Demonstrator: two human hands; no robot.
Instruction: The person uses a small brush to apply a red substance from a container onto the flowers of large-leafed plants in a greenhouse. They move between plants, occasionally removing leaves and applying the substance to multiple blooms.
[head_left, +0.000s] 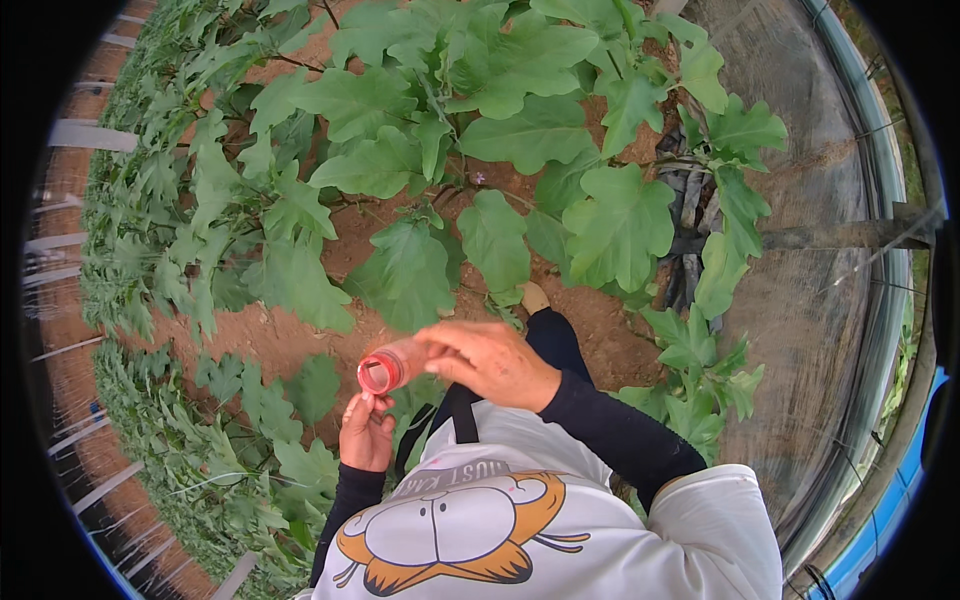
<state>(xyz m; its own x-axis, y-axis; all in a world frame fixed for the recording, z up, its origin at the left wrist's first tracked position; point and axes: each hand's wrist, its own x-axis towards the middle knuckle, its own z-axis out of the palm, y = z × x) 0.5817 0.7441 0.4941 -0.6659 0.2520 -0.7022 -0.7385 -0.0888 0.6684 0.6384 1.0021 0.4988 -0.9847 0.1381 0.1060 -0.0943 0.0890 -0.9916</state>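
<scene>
A clear plastic jar (405, 361) with a red rim is tilted, its open mouth turned toward me and to the left. My right hand (491, 367) grips its body from the right, with the fingers bent round the far end. Inside the mouth a small dark strip shows, too small to name. Just below the rim, my left hand (367, 431) has its thumb and fingers drawn together, the tips at the red edge. Whether they pinch the rim or some small thing cannot be made out. Broad lobed eggplant leaves (405, 262) hang just beyond both hands.
Eggplant plants (517, 135) crowd the front, and another row (225, 465) runs along the left. Bare reddish soil (600, 322) lies between them, under my foot (534, 298). On the right stand a plastic-film wall (810, 337) and a horizontal bar (832, 235).
</scene>
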